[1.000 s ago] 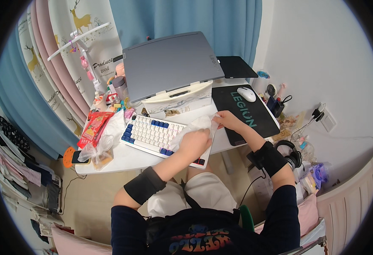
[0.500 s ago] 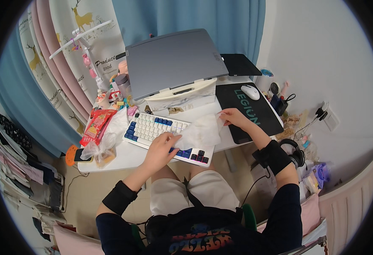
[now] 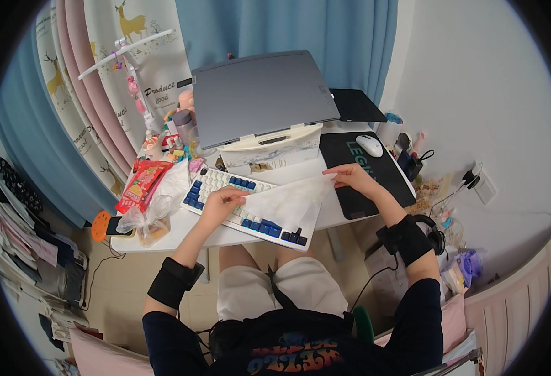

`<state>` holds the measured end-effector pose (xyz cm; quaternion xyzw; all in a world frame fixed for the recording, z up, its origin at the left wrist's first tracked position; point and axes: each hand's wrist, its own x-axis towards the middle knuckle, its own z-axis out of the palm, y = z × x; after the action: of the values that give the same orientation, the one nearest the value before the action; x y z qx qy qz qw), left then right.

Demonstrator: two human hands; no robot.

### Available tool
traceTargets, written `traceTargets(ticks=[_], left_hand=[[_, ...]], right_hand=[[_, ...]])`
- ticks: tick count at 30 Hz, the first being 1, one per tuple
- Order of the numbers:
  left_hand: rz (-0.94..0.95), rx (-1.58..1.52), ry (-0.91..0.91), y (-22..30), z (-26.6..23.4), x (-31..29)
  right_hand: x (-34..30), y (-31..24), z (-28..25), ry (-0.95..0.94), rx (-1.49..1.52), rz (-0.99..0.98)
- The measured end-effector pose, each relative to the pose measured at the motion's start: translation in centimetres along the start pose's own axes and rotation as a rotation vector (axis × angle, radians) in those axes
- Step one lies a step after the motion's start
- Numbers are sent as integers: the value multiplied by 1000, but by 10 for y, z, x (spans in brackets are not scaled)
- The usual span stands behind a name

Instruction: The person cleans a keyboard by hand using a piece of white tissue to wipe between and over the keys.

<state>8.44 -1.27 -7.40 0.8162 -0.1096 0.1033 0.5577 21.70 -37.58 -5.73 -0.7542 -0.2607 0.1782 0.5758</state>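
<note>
Between my two hands a thin white tissue [image 3: 288, 203] is stretched out over the right part of the keyboard [image 3: 212, 183]. My left hand [image 3: 221, 202] pinches its left corner above the keys. My right hand [image 3: 354, 179] grips the upper right corner, close to the mouse pad's left edge. White and dark blue keys show around the tissue, with black keys at the near right end; the keys beneath it are mostly hidden. The keyboard lies at a slant on the white desk [image 3: 181, 233].
Behind the keyboard, a grey laptop [image 3: 259, 97] sits raised on a white stand [image 3: 269, 150]. A white mouse [image 3: 369, 146] rests on the black mouse pad [image 3: 385, 188]. At the left lie a red packet [image 3: 142, 187] and a clear plastic bag [image 3: 147, 220]. Bottles and small items crowd the back left.
My left hand has come up off the keyboard's near part and now holds the tissue's left corner. The tissue, crumpled before, is pulled out wider. My right hand still holds its corner.
</note>
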Motion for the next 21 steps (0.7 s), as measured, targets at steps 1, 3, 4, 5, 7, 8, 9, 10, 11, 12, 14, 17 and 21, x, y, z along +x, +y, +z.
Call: traceTargets(ticks=[1,3,4,5,7,8,9,10,11,12,14,17,21], left_hand=[[-60,-84,-31,-4,-4,3],[-98,-57,-67,-11,-14,9],[-138,-32,-106,-14,-17,12],[-136,-30,-103,-18,-17,13],[-146,188,-97,-17,-15,16],[-142,188,-93,-17,-14,18],[18,311,-64,-15,-8,21],[177,433,-36,-10,-2,23],[270,426,-14,-5,7,28],[270,425,-14,-1,18,35],[223,217,-80,1,37,48],[-9,39,-327,7,40,66],[-151,59,-441,32,30,72]], right_hand=[[0,-1,1,-18,43,8],[2,-2,3,-38,83,13],[5,0,4,-49,77,31],[7,2,5,-61,72,49],[11,1,10,-51,88,54],[13,0,12,-41,110,62],[14,2,12,-20,112,70],[15,3,12,-19,111,69],[16,3,12,-18,133,48],[16,4,12,-19,156,27],[20,1,15,-13,218,42],[23,-11,21,-27,344,47],[23,-21,21,-66,456,43]])
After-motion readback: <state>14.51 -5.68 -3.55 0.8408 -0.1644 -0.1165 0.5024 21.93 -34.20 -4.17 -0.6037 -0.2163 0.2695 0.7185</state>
